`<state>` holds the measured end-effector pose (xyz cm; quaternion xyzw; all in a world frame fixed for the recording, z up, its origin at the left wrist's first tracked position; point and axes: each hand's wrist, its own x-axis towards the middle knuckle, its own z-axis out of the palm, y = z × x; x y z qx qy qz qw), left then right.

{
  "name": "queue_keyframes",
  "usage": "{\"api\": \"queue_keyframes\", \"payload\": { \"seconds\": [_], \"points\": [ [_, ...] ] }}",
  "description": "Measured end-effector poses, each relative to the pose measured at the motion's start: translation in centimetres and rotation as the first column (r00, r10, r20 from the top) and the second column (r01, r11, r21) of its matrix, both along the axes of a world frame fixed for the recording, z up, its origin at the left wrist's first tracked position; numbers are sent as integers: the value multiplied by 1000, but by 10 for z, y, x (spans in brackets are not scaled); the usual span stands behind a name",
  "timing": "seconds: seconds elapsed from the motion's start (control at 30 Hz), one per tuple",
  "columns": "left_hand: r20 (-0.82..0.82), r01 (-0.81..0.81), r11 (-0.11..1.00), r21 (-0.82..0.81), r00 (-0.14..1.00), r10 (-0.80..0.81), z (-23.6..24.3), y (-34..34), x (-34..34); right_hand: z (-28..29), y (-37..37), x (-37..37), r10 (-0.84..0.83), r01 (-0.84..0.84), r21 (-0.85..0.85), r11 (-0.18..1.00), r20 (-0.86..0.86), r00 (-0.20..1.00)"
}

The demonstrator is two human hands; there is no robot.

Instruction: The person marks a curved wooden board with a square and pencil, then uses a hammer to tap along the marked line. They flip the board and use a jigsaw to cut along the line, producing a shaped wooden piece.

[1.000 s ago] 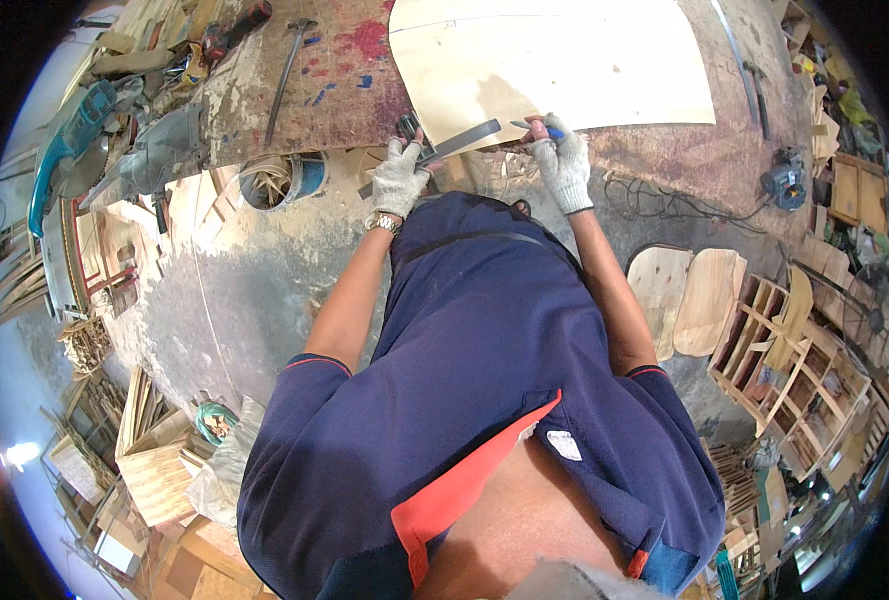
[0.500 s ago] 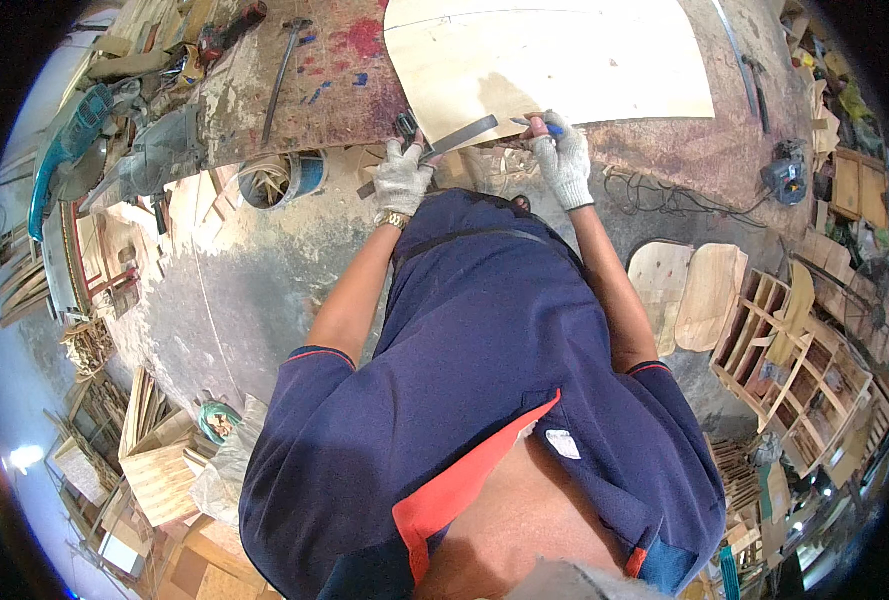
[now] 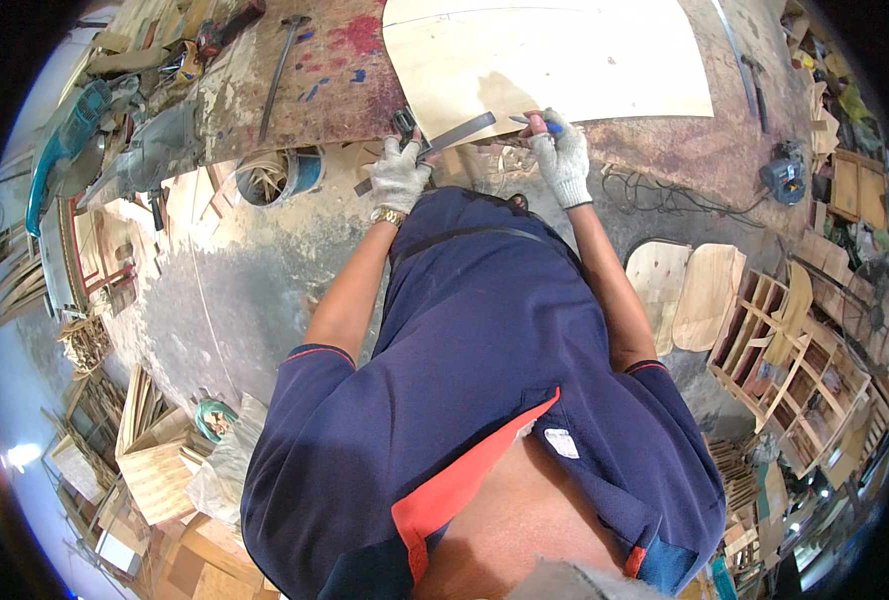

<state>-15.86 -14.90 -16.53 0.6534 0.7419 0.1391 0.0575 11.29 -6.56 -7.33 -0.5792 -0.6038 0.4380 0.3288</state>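
A pale plywood sheet (image 3: 564,70) lies on the stained workbench (image 3: 339,110), with a thin line drawn near its far side. My gloved left hand (image 3: 400,178) is closed at the bench's near edge around what looks like a combination square (image 3: 464,130). The tool's dark blade slants over the sheet's near left corner, and its black head sticks up past my fingers. My gloved right hand (image 3: 561,165) pinches a blue pen (image 3: 551,127) at the sheet's near edge. The pen points left, a little apart from the blade's end.
A hammer (image 3: 282,75) lies left of the sheet, another hammer (image 3: 757,88) right of it. Farther left stands a teal power saw (image 3: 64,150). A bucket of offcuts (image 3: 264,180) sits below the bench edge. Cables (image 3: 664,195) and cut boards (image 3: 709,295) are on the right.
The blade in my left hand has shifted very slightly left and farther away. My right hand and the pen have barely moved.
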Motion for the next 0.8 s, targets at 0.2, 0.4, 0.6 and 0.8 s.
{"api": "queue_keyframes", "payload": {
  "seconds": [0.2,0.4,0.6,0.8],
  "points": [
    [2,4,1000,-5,1000,-4,3,-1,2,4,-1,-3,-6,6,-6,1000,-13,1000],
    [25,22,999,-31,999,-21,6,-7,4,8,-3,-4,13,-13,-17,1000,12,1000],
    [10,38,999,14,999,-39,0,-12,4,2,-5,-2,20,-20,-15,1000,7,1000],
    [9,44,998,-51,999,-44,8,-19,10,2,-9,-2,-12,13,33,999,-21,1000]
  ]
}}
